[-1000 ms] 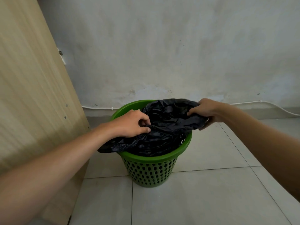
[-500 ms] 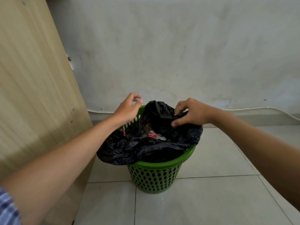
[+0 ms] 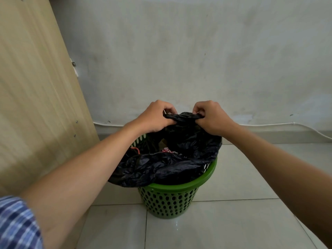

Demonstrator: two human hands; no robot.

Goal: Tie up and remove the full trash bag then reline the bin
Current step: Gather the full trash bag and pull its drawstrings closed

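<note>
Head view: left hand and right hand pinch far edge of black trash bag, bag in green bin. No knot yet; removal, relining pending.

both hands gripping black bag, green bin

Bin stands on floor, before wall, right of panel; bag sits in bin.
</note>
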